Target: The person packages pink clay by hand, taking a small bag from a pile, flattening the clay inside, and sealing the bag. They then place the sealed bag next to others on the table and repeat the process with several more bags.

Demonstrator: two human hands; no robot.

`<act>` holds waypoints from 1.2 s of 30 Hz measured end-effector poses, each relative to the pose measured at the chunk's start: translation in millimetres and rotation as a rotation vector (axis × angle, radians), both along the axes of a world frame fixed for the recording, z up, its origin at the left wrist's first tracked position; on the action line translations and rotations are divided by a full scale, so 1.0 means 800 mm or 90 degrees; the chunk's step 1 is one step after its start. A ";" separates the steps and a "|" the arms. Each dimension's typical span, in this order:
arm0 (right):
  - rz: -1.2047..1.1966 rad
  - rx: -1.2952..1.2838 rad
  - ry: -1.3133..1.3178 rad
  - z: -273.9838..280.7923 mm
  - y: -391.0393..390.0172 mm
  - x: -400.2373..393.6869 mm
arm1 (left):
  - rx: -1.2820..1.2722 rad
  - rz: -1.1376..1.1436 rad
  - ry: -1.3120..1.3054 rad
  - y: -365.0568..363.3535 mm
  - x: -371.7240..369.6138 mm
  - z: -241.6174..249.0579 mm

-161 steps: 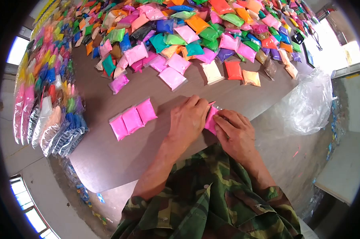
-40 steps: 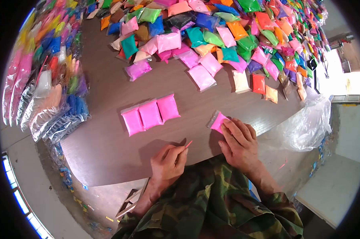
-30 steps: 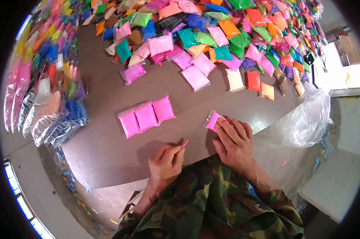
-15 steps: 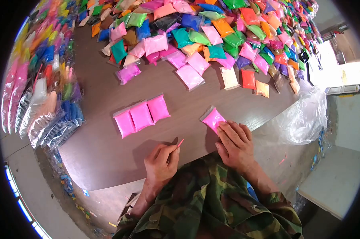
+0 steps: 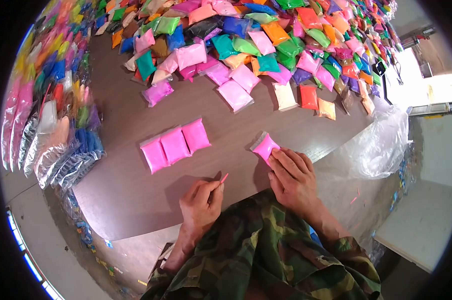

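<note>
Our left hand [image 5: 201, 201] pinches a strip [image 5: 224, 178], our right hand [image 5: 294, 180] grips a packet [image 5: 265, 145]; squeezing too hard might split it.

you wear a camouflage garment [image 5: 251, 250] in green, brown and black patches; its sleeves [image 5: 353, 256] end short of your bare left hand [image 5: 201, 202] and right hand [image 5: 293, 180].

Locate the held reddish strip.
The reddish strip is near the head view's centre, pinched in the left hand, left of the pink packet under the right hand.
</note>
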State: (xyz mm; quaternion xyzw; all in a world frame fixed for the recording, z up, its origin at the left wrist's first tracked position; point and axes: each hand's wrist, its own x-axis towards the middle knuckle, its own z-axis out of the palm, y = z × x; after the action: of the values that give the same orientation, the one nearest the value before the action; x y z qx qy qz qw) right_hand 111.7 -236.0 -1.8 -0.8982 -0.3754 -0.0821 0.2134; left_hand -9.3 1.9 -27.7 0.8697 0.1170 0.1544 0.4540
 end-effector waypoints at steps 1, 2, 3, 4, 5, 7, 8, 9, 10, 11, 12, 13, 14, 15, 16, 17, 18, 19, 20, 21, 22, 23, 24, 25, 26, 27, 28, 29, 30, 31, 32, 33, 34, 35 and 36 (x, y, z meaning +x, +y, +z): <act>0.001 0.003 -0.001 0.000 -0.001 -0.001 | 0.004 -0.001 -0.006 0.000 0.000 0.001; 0.002 0.007 -0.003 0.000 -0.003 -0.002 | 0.009 0.000 -0.013 0.000 0.001 0.002; 0.003 0.011 -0.006 0.000 -0.003 -0.002 | 0.014 -0.001 -0.020 0.000 0.002 0.003; -0.002 0.008 -0.005 0.002 -0.002 -0.002 | 0.015 0.001 -0.023 0.001 0.001 0.003; -0.008 0.004 -0.003 0.005 -0.002 -0.002 | 0.015 0.002 -0.024 0.001 0.000 0.001; -0.014 0.002 -0.007 0.011 -0.001 -0.002 | 0.016 0.002 -0.026 0.000 -0.001 0.000; -0.012 0.004 -0.013 0.014 0.001 -0.001 | 0.018 0.004 -0.027 0.000 0.000 0.000; -0.010 0.006 -0.019 0.015 0.003 0.001 | 0.020 0.005 -0.028 0.000 -0.001 0.001; 0.001 -0.009 -0.014 0.015 0.006 0.003 | 0.022 0.005 -0.026 0.000 -0.001 0.001; 0.011 -0.024 -0.009 0.014 0.009 0.006 | 0.025 0.003 -0.024 0.000 -0.001 0.000; 0.020 -0.040 -0.005 0.014 0.010 0.009 | 0.027 0.001 -0.023 0.000 0.001 0.000; 0.021 -0.040 -0.009 0.011 0.009 0.012 | 0.022 0.001 -0.022 0.000 0.003 0.000; 0.023 -0.039 -0.011 0.006 0.009 0.014 | 0.018 0.003 -0.020 0.000 0.002 0.000; 0.025 -0.038 -0.012 0.003 0.010 0.014 | 0.014 0.005 -0.017 0.000 0.001 0.001; 0.018 -0.048 0.004 0.005 0.010 0.011 | 0.017 0.003 -0.017 0.000 0.001 0.002; 0.009 -0.057 0.017 0.010 0.012 0.005 | 0.020 0.000 -0.019 0.001 0.002 0.003; 0.002 -0.067 0.030 0.013 0.013 0.002 | 0.023 -0.001 -0.023 0.001 0.004 0.004; 0.000 -0.062 0.026 0.012 0.013 0.002 | 0.022 0.000 -0.027 0.001 0.005 0.003; -0.002 -0.055 0.022 0.008 0.013 0.002 | 0.022 0.000 -0.030 0.001 0.005 0.002; -0.006 -0.048 0.019 0.005 0.013 0.001 | 0.024 -0.001 -0.032 0.001 0.004 0.001; -0.005 -0.036 0.027 0.004 0.013 0.000 | 0.020 -0.001 -0.039 0.002 0.004 0.000; -0.003 -0.024 0.032 0.004 0.012 0.000 | 0.016 0.000 -0.047 0.001 0.005 -0.001; -0.001 -0.012 0.035 0.003 0.011 0.001 | 0.011 0.002 -0.058 0.001 0.006 -0.002; 0.001 0.014 0.048 0.004 0.009 0.004 | 0.014 0.001 -0.058 0.002 0.006 -0.002; 0.002 0.039 0.062 0.004 0.007 0.007 | 0.016 0.000 -0.057 0.002 0.005 -0.002; 0.003 0.063 0.077 0.003 0.006 0.010 | 0.018 -0.002 -0.055 0.002 0.003 -0.002; -0.038 0.100 0.084 0.000 0.006 0.012 | 0.018 0.000 -0.056 0.001 0.003 -0.002; -0.079 0.136 0.092 -0.004 0.006 0.014 | 0.018 0.004 -0.057 0.001 0.003 -0.001; -0.119 0.173 0.100 -0.005 0.008 0.017 | 0.018 0.008 -0.058 0.001 0.002 -0.001; -0.161 0.171 0.100 0.000 0.013 0.025 | 0.017 0.007 -0.062 0.001 0.002 -0.001; -0.173 0.149 0.128 0.006 0.015 0.025 | 0.017 0.004 -0.067 0.001 0.002 -0.002; -0.184 0.127 0.155 0.011 0.016 0.025 | 0.017 0.002 -0.073 0.002 0.003 -0.003; -0.195 0.105 0.183 0.013 0.018 0.026 | 0.012 0.006 -0.072 0.002 0.003 -0.003; -0.200 0.098 0.191 0.011 0.020 0.025 | 0.006 0.010 -0.069 0.002 0.002 -0.003; -0.207 0.091 0.199 0.010 0.021 0.024 | 0.000 0.012 -0.065 0.001 0.001 -0.003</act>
State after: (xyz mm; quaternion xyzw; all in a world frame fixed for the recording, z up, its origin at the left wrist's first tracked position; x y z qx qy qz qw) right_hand 130.7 -218.8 5.8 -0.9313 -0.1818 -0.0016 0.3157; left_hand -8.2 2.6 -29.9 0.8595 0.1016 0.2031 0.4579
